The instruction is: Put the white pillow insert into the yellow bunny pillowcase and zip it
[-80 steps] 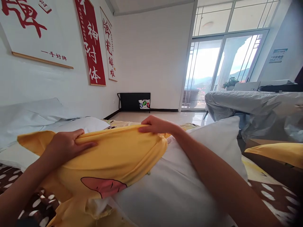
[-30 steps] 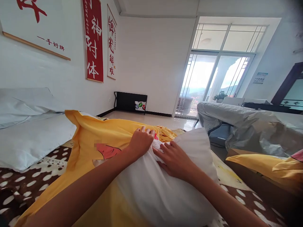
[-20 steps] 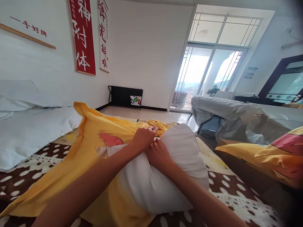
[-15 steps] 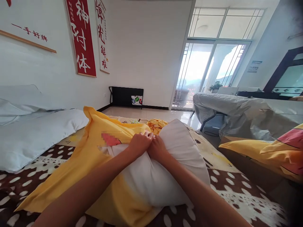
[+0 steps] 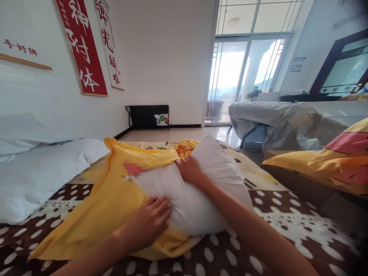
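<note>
A white pillow [image 5: 212,203] lies partly inside a yellow pillowcase [image 5: 112,207] on the patterned bedding, its right part uncovered. My right hand [image 5: 189,169] is closed at the far edge of the pillowcase opening, fingers pinching the cloth against the top of the pillow. Nearer to me, my left hand [image 5: 152,221] is over the near side of the opening, where yellow cloth meets white pillow. Its fingers are loosely bent and a little apart, with nothing visible in them.
Another white pillow [image 5: 54,172] lies to the left by the wall. Crumpled yellow cloth [image 5: 186,147] is beyond the pillow. At right are yellow-and-pink pillows [image 5: 345,157] and a plastic-covered table [image 5: 258,111]. Brown, white-spotted bedding [image 5: 276,214] spreads underneath.
My left hand has left the far edge beside my right hand and come down toward me, to the near side of the opening. My right hand stays at the far edge. The view has shifted slightly.
</note>
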{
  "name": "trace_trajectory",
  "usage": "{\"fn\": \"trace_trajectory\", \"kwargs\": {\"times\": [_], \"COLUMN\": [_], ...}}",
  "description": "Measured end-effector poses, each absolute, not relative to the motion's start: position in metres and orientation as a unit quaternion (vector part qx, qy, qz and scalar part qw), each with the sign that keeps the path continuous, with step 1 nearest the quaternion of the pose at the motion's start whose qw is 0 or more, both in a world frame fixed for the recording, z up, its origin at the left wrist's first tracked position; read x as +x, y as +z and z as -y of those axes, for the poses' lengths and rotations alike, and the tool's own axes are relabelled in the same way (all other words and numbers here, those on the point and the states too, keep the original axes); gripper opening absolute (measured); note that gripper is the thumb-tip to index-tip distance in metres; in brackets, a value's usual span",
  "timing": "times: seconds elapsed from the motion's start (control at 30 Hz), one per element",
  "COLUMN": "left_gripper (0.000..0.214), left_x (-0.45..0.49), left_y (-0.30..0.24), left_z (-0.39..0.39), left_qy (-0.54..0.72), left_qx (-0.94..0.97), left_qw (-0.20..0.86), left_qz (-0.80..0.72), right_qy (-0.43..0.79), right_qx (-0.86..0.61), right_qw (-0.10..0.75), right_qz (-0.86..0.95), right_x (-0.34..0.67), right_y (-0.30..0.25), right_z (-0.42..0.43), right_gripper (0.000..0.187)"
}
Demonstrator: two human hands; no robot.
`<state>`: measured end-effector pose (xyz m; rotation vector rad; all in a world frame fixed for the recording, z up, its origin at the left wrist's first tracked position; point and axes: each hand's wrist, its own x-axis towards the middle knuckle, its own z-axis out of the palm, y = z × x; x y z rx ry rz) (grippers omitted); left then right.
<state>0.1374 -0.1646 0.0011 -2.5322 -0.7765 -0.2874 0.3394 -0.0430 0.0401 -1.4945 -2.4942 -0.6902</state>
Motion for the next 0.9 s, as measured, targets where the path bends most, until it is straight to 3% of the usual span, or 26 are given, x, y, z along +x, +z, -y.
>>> {"fn": "trace_trajectory", "kwargs": {"times": [0.17,0.23,0.37,0.6,0.9], "left_gripper": [0.027,0.018,0.007,0.026,0.052], "left_x": [0.15,0.16,0.189,0.195,0.179], "left_y": [-0.007,-0.007,-0.005,0.006,0.089], "left_z": [0.164,0.163,0.155,0.125,0.106], "left_qy": [-0.005,0.008,-0.082,-0.225,-0.301], "left_qx": [-0.935,-0.946,-0.945,-0.887,-0.805], "left_qw": [0.212,0.208,0.237,0.347,0.46], "left_qz": [0.283,0.247,0.21,0.204,0.222], "right_qy": [-0.229,-0.231,-0.232,-0.252,-0.392], "right_qx": [-0.497,-0.495,-0.497,-0.49,-0.521], "right_qw": [0.077,0.076,0.065,0.076,0.227], "right_qz": [0.834,0.835,0.834,0.831,0.723], "right_x": [0.336,0.332,0.321,0.323,0.317], "right_y": [0.053,0.058,0.063,0.084,0.186], "right_z": [0.043,0.044,0.045,0.053,0.08], "right_gripper": [0.026,0.026,0.027,0.026,0.029]}}
